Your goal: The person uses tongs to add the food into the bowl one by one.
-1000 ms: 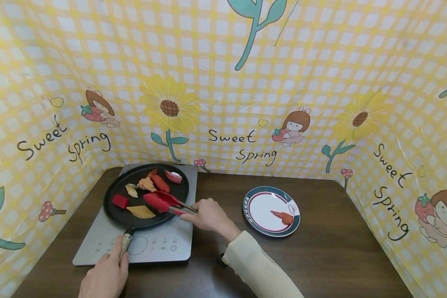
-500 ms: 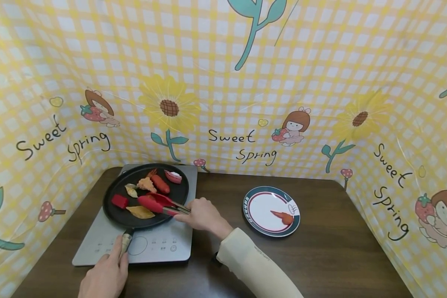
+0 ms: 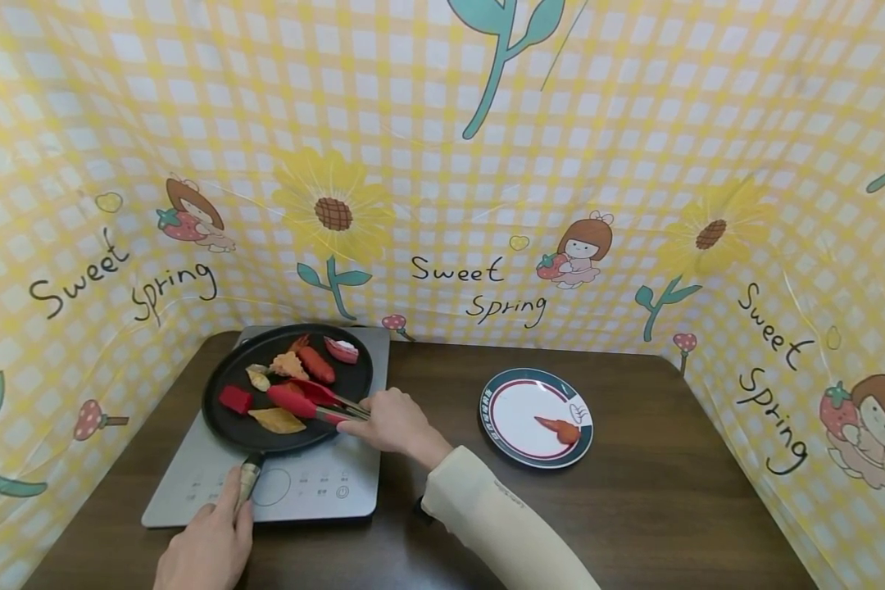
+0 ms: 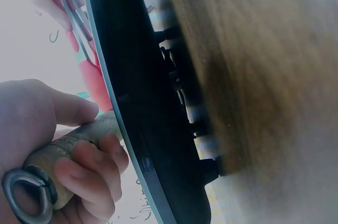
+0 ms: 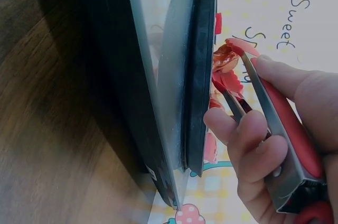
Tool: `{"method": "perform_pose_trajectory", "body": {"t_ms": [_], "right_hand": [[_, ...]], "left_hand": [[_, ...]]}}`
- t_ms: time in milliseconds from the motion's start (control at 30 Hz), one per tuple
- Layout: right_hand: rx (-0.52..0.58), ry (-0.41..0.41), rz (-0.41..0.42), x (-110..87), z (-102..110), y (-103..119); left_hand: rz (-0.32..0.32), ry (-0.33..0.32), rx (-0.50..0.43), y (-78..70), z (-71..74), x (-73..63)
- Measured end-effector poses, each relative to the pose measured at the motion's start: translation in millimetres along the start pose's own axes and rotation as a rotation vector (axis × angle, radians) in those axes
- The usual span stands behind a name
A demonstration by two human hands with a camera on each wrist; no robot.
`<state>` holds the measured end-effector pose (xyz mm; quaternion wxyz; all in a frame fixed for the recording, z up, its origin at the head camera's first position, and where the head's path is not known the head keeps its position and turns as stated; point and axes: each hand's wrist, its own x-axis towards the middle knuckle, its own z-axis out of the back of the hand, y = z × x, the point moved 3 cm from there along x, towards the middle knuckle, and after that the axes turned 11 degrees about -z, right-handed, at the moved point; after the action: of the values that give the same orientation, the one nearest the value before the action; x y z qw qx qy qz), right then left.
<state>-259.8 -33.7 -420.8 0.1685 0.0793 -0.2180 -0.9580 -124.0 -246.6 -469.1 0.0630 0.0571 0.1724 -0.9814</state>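
In the head view a black frying pan (image 3: 234,370) sits at the left. My left hand (image 3: 206,547) grips its handle; the left wrist view shows the fingers round the tan handle (image 4: 100,127) with a metal ring at its end. My right hand (image 3: 398,424) holds red-tipped metal tongs (image 3: 295,402) over the pan. A glossy reddish-brown food piece (image 5: 225,59) lies between the tong tips in the right wrist view. Around them in the pan are a red block (image 3: 236,400), a flat yellow piece (image 3: 277,421), a crumbly fried piece (image 3: 288,365) and a long red piece (image 3: 317,365).
The pan stands on a silver induction cooktop (image 3: 361,487). To the right, a white plate (image 3: 512,410) with a dark patterned rim bears an orange-red food piece (image 3: 562,431). Yellow checked cloth (image 3: 442,205) encloses the back and sides of the brown table (image 3: 649,467).
My right hand and the tongs have moved a little to the left over the pan. The left hand keeps its hold on the handle, and the plate has stayed put.
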Motion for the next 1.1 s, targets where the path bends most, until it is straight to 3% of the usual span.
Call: {"method": "perform_pose_trajectory", "body": {"t_ms": [567,1100], "right_hand": [[-0.019,0.003,-0.083,11.2,-10.8,5.4],[-0.033,-0.019,-0.076,15.2,-11.6,11.7]], "left_hand": [[0.014,0.003,0.004,2.4,-3.3,0.2],[0.01,0.011,0.0,2.0,-1.5,1.0]]}}
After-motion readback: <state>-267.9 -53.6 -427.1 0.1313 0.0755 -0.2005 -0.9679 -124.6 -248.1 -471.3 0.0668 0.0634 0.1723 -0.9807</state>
